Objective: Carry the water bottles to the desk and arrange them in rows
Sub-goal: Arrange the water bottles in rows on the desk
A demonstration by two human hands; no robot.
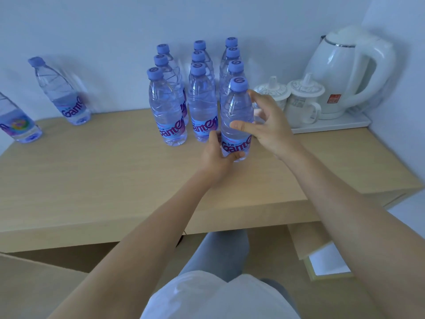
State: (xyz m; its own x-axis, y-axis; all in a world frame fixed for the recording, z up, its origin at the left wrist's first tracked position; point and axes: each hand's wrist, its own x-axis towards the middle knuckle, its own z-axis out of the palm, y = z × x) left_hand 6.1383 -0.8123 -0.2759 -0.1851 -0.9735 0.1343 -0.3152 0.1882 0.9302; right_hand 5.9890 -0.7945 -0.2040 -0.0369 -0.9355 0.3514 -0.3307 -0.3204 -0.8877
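Several clear water bottles (202,100) with blue caps stand in three rows on the light wooden desk (103,180), against the back wall. At the front of the right row stands one more bottle (236,116). My left hand (218,157) grips its base at the label. My right hand (264,125) is beside its upper body, thumb touching the front, fingers spread and relaxed behind it. Two more bottles stand apart at the far left, one (62,93) near the wall and one (16,120) at the frame edge.
A white tray (333,126) at the back right holds a white electric kettle (345,72) and two lidded white cups (301,100). A cardboard box (34,288) is at the lower left below the desk. My legs show under the desk edge.
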